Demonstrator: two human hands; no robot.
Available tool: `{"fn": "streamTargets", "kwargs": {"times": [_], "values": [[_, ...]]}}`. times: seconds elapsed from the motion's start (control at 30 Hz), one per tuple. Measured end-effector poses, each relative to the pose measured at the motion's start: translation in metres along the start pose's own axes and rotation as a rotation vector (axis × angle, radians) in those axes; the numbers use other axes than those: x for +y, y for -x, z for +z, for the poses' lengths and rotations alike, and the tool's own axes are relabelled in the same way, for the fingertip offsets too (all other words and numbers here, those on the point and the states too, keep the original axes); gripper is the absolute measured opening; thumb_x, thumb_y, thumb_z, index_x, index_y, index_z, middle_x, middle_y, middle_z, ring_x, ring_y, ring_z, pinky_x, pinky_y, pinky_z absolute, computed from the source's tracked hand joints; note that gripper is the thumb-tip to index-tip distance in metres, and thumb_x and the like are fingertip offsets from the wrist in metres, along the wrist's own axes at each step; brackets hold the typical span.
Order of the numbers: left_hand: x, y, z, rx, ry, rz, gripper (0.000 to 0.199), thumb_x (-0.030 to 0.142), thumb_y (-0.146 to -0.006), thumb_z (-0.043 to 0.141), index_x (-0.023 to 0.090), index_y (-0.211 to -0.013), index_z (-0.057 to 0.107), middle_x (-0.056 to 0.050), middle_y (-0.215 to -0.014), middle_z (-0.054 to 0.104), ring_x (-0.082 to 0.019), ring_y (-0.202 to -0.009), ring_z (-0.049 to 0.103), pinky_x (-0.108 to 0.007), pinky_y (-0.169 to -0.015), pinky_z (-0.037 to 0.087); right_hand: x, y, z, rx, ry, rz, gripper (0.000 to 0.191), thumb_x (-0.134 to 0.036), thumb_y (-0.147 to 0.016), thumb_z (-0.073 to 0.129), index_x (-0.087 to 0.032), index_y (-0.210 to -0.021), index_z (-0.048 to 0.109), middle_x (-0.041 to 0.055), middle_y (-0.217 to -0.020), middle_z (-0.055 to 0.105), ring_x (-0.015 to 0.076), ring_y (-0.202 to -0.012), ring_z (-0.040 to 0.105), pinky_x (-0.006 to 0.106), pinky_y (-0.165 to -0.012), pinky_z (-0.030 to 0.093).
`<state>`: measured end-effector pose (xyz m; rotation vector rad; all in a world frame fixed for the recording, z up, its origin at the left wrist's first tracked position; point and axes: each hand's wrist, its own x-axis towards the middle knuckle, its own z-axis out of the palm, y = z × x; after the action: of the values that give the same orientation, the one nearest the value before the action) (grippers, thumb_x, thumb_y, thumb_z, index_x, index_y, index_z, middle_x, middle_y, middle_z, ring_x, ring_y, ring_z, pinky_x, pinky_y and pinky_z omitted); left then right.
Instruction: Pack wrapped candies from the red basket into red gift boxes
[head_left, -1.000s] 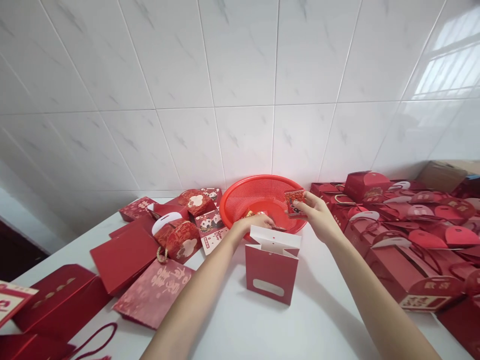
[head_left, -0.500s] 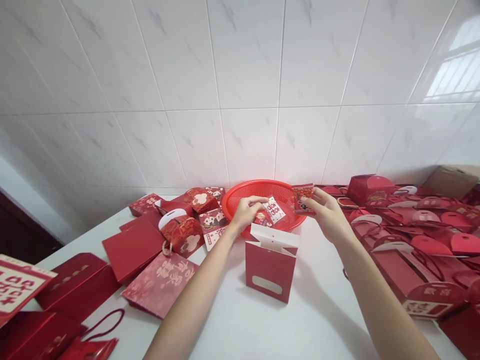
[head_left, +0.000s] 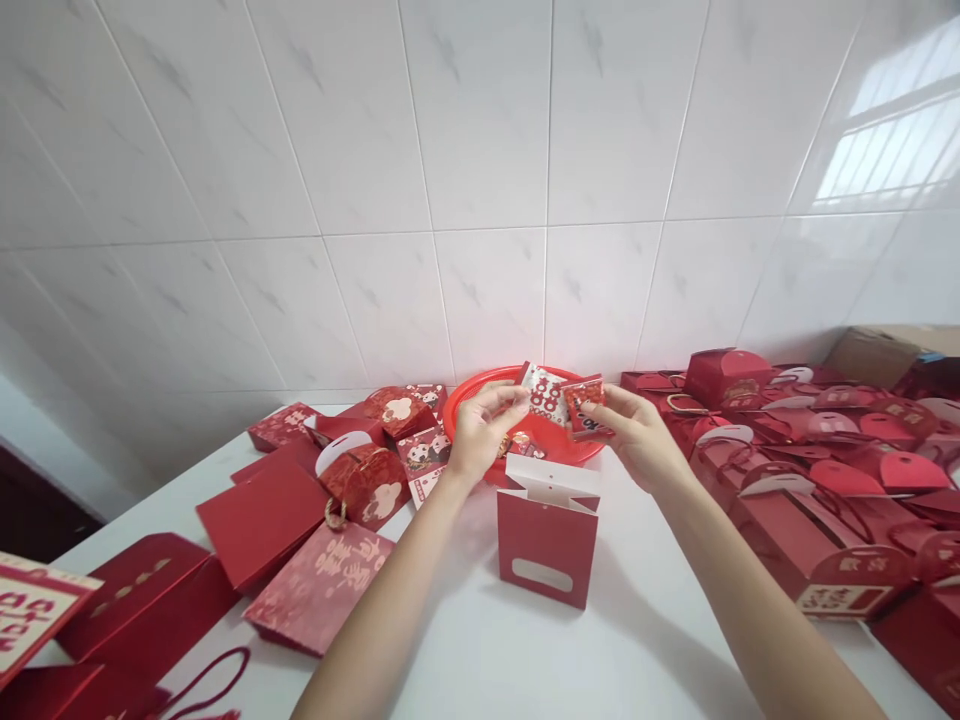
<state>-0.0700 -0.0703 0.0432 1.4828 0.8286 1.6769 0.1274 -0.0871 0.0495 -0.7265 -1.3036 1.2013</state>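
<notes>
Between the fingers and thumb of my left hand [head_left: 486, 428] is a white packet with red printed characters [head_left: 546, 396]. My right hand [head_left: 641, 435] pinches a small red packet [head_left: 586, 406], which partly overlaps the white one's right side. Both packets are held above a red plastic basket [head_left: 466, 400], where a few more small packets [head_left: 523, 446] lie. In front of the basket a red paper gift bag [head_left: 547, 545] stands upright on the table, its top open and a white label window low on its front.
Red gift boxes and bags [head_left: 262, 510] cover the left of the white table [head_left: 637, 640]. Rows of red handled boxes [head_left: 832, 530] crowd the right side, with a cardboard box [head_left: 885, 362] behind them. A tiled wall [head_left: 487, 180] rises at the back.
My left hand has lifted the white packet out of the basket. My right hand has brought the red packet leftward, next to it. The view has shifted slightly.
</notes>
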Motion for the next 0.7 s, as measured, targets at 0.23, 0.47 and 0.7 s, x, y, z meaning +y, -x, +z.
{"fn": "streamTargets", "kwargs": {"times": [0.23, 0.47, 0.7], "values": [[0.042, 0.026, -0.031, -0.427, -0.376, 0.017, 0.013, 0.033, -0.085, 0.071, 0.023, -0.081, 0.080, -0.009, -0.107, 0.070, -0.029, -0.127, 0.054, -0.037, -0.104, 0.046, -0.045, 0.028, -0.006, 0.077, 0.464, -0.284, 0.017, -0.034, -0.084, 0.068, -0.022, -0.095, 0.073, 0.0042, -0.091, 0.073, 0.0222, -0.084, 0.067, 0.033, -0.073, 0.055], [0.032, 0.041, -0.030, -0.574, -0.546, -0.159, 0.020, 0.039, -0.088, 0.069, 0.024, -0.098, 0.078, -0.006, -0.109, 0.069, -0.023, -0.103, 0.065, -0.035, -0.093, 0.051, -0.070, 0.056, -0.003, -0.105, 1.084, -0.429, 0.013, -0.019, -0.090, 0.054, -0.021, -0.094, 0.066, 0.0008, -0.084, 0.070, 0.0151, -0.070, 0.063, 0.024, -0.059, 0.046], [0.027, 0.035, -0.032, -0.683, -0.461, -0.141, 0.023, 0.041, -0.091, 0.065, 0.028, -0.105, 0.078, -0.005, -0.112, 0.067, -0.023, -0.108, 0.061, -0.034, -0.093, 0.049, -0.063, 0.060, 0.003, -0.223, 1.306, -0.475, 0.016, -0.021, -0.096, 0.047, -0.021, -0.097, 0.063, 0.0019, -0.086, 0.069, 0.0150, -0.070, 0.061, 0.026, -0.061, 0.044]]}}
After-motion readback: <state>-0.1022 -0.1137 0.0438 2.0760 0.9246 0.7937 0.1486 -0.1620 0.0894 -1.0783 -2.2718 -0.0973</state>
